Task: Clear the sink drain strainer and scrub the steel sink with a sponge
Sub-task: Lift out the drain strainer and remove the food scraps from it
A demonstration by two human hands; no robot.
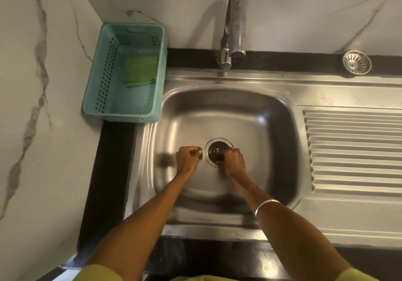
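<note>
Steel sink (269, 115) — round slotted strainer (356, 62) lies upturned on its back ledge.

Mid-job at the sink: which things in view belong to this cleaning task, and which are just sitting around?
Part of the job:
- steel sink
- drain opening, both hands at it
- drain strainer, on the ledge behind the drainboard
- green sponge, in the basket
- left hand, right hand

Just lying about:
- teal basket
- tap
- bangle
</note>
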